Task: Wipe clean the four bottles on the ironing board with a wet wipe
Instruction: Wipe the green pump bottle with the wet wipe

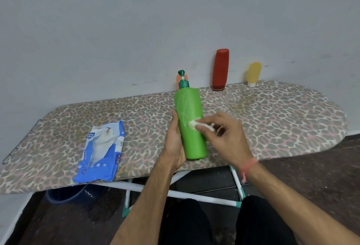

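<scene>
Surroundings: red bottle [220, 69], yellow bottle [253, 73] upright against wall, wipe pack [101, 151] left on ironing board [272, 120] | my left grip [175, 143] wraps green pump bottle [191, 123] upright near front edge | my right grip [224, 133] pinches wet wipe [193, 124] against its side.

Bare forearms, no sleeves; frayed pink-red thread band [249, 166] on right wrist; black trousers [261, 223] on legs.

Open board [272, 120] before red bottle [220, 69]
</scene>
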